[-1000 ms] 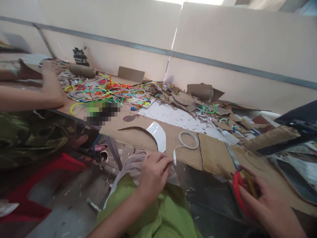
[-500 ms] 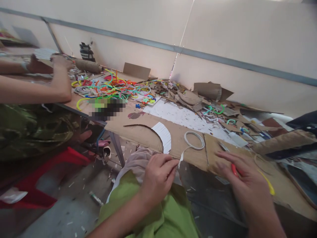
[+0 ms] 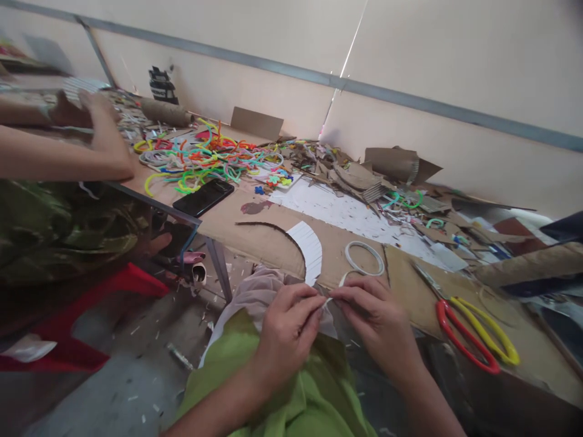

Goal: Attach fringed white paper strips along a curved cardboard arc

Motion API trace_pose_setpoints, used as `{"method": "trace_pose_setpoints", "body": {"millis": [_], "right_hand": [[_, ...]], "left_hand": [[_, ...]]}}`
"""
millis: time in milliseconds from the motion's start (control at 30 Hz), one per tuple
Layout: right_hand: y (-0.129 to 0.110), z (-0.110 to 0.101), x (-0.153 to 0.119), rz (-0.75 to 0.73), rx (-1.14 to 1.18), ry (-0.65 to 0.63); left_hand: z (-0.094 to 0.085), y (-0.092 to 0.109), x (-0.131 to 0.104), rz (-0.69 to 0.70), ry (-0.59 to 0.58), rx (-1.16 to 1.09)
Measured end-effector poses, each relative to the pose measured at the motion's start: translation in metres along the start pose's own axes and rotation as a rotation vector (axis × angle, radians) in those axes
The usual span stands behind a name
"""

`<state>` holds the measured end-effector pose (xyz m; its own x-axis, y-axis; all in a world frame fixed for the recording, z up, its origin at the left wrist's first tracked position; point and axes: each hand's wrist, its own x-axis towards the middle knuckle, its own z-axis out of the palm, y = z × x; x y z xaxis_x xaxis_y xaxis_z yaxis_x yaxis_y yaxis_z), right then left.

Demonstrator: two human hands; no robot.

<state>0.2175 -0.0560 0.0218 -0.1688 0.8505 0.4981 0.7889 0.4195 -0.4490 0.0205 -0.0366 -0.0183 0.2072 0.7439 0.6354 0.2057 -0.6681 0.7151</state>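
Observation:
Above my lap, my left hand (image 3: 289,325) pinches the end of a thin white strip (image 3: 345,278). My right hand (image 3: 373,318) is closed on the same strip, its fingertips almost meeting the left ones. The strip runs up to a white ring-shaped roll (image 3: 364,258) lying at the table edge. Left of the roll sits a curved white ribbed piece (image 3: 308,250), beside a thin dark curved strip (image 3: 268,227). Scissors (image 3: 471,334) with one red and one yellow handle rest to the right of my right hand.
A black phone (image 3: 204,198) lies near colourful pipe cleaners (image 3: 214,156). Cardboard scraps (image 3: 350,179) cover the back of the table. At the left, another person's forearm (image 3: 59,155) rests on the table above a red stool (image 3: 77,328). A brown roll (image 3: 531,264) is at the right.
My right hand has moved left from over the scissors, closing its open fingers on the strip beside my left hand. The scissors now show fully. The other person's hand has shifted slightly left.

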Motion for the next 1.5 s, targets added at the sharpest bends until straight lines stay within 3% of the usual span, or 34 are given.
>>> {"method": "trace_pose_setpoints", "body": {"millis": [133,267,367,933,1067,1233,1367,1500], "right_hand": [[-0.003,0.001,-0.002,-0.039,-0.049,-0.011],[-0.003,0.002,-0.001,-0.065,-0.097,-0.053],[0.000,0.002,-0.001,-0.077,-0.159,-0.056],[-0.012,-0.010,-0.007,0.064,0.005,0.003],[-0.014,-0.014,-0.016,0.104,0.031,0.003],[-0.013,-0.009,-0.039,0.203,-0.006,0.140],[-0.010,-0.006,-0.056,0.267,-0.038,0.154],[-0.006,-0.007,-0.056,0.301,0.003,0.167]], "left_hand": [[-0.006,-0.004,-0.001,-0.190,0.065,-0.060],[-0.006,-0.012,0.004,-0.535,0.032,-0.195],[-0.002,-0.017,0.005,-0.649,0.001,-0.289],[0.006,-0.021,0.011,-0.746,-0.027,-0.522],[0.005,-0.018,0.014,-0.768,-0.040,-0.549],[0.007,-0.017,0.015,-0.802,-0.058,-0.598],[0.008,-0.017,0.014,-0.832,-0.062,-0.610],[0.009,-0.018,0.016,-0.856,-0.049,-0.635]]}}
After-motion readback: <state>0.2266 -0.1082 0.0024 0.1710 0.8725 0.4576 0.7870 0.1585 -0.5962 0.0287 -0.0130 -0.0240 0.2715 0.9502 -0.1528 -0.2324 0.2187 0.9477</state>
